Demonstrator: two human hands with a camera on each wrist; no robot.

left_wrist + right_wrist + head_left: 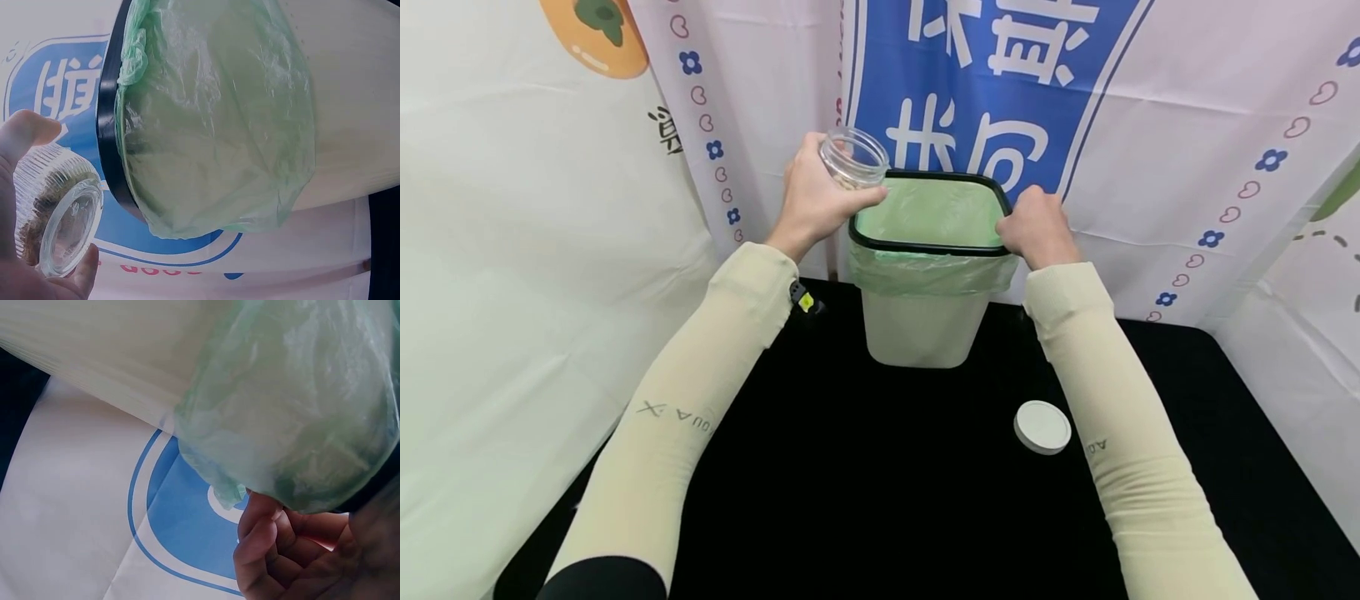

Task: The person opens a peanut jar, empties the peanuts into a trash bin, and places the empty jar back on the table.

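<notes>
A clear glass jar, its mouth uncovered, is gripped by my left hand beside the left rim of a white trash bin. In the left wrist view the ribbed jar leans and has something brownish inside; what it is cannot be made out. A pale green trash bag lines the bin and folds over its black rim. My right hand holds the rim's right side, and in the right wrist view its curled fingers sit by the bag's edge.
On the black tabletop a round white lid lies near the right forearm. Behind the bin hangs a white printed cloth with a blue panel. White cloth also stands along the left and right sides.
</notes>
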